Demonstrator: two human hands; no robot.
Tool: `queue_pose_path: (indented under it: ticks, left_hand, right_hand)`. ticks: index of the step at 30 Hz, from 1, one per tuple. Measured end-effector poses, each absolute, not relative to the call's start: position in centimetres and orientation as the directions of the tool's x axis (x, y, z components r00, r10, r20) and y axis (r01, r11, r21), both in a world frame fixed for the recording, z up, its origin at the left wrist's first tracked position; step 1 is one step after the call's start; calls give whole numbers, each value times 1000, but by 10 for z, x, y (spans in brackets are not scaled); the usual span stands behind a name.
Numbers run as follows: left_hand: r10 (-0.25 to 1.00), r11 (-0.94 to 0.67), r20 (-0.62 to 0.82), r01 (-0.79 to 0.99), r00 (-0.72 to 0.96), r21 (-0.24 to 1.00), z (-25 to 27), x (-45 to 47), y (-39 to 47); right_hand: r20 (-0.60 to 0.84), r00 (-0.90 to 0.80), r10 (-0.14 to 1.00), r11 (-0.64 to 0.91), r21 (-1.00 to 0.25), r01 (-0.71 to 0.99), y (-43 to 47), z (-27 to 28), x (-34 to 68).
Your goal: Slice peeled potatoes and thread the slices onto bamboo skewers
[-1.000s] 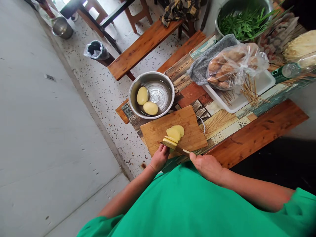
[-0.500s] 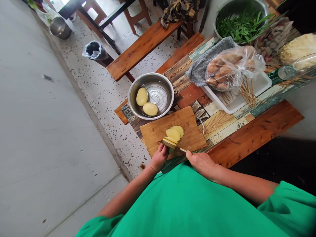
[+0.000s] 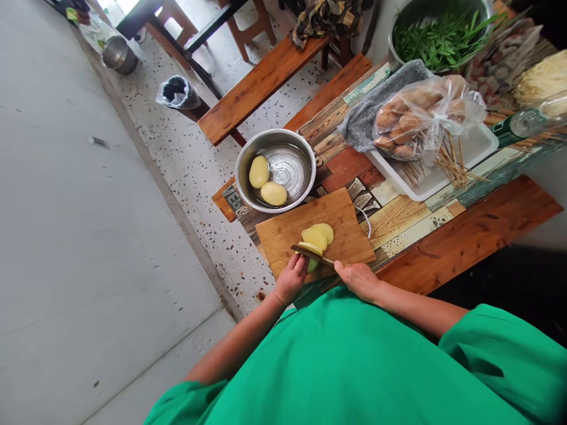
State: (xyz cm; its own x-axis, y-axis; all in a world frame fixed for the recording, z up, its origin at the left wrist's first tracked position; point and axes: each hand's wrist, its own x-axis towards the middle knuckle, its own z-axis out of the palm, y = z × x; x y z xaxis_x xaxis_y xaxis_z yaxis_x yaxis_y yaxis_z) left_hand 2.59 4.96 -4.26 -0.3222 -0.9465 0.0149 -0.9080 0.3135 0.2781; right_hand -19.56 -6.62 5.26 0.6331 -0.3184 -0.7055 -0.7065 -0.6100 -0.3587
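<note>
My right hand [image 3: 358,280] is closed round the handle of a knife [image 3: 305,252], whose blade lies along the near side of some potato slices [image 3: 315,238]. The slices overlap on a wooden cutting board [image 3: 283,231]. My left hand [image 3: 292,280] is closed on the uncut piece of potato [image 3: 312,265] just below the blade; its fingers partly hide it. Beyond the board stands a metal basin [image 3: 241,177] of water with two whole peeled potatoes [image 3: 266,180] in it.
On the patterned table [image 3: 339,171], a white tray [image 3: 419,190] carries a plastic bag of brown lumps [image 3: 405,127] and wooden skewers [image 3: 456,162]. Behind are a grey cloth [image 3: 358,121], a bowl of greens [image 3: 429,44] and a bottle [image 3: 514,127]. A bench [image 3: 469,236] runs along the near side.
The knife has shifted slightly and its blade now sits tilted against the near slices. Both hands stay in nearly the same place; the whole view has moved a little.
</note>
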Motion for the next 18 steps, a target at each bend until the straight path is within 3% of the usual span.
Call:
queue_pose_path:
  ticks: [3,5,11,15,18]
  left_hand:
    - [-928,372,125,-901,-352,224,-37,28,51]
    - [-929,368,124,-903,-348,222,-32,29,53]
    - [-955,259,-48,-902,-293,344,-26,33,60]
    - [-956,179,-127,-867,-266,465,-21,34,54]
    - [-966,85,-167,-849,-199,522,-13,35,50]
  right_hand:
    - [-678,670,-302,-622,-393,-677,-75,58,-205]
    - [-621,693,-366,-595,-416,-687,-81,67,-212]
    - [-466,499,-730,-407,-290,-866,-98,78,-235]
    - [-361,458,-813,-393,-241,-888,-102,68,-248]
    - [-365,419,-832,-362,-216,-907,-97,60,-254]
